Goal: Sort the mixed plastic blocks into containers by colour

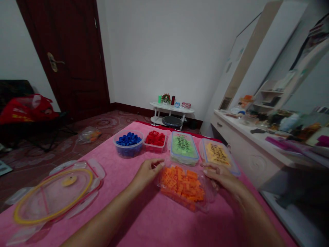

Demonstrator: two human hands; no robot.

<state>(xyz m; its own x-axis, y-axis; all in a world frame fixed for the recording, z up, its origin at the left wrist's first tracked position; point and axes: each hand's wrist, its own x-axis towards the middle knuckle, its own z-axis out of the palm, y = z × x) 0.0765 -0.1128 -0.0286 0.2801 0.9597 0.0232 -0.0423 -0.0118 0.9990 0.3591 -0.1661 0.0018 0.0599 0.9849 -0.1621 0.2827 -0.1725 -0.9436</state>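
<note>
A clear plastic container [177,202] of orange building bricks [183,183] is between my hands at the near middle of the pink-covered table. My left hand [150,168] pinches its far left corner between thumb and fingers. On the opposite side, my right hand [218,174] grips the right edge, thumb towards the rim. The container sits slightly turned. Just beyond stand a lidded box of light green pieces [183,146] and a lidded box of yellow pieces [218,153]. An open box of red bricks [155,140] and a round tub of blue bricks [128,142] are farther left.
Several clear lids [55,192], one with a yellow ring, lie stacked on the pink cloth [115,206] at left. A cluttered white dresser [239,137] borders the right side. Behind the table is a small white stand [171,108]; a dark door [64,51] is at back left.
</note>
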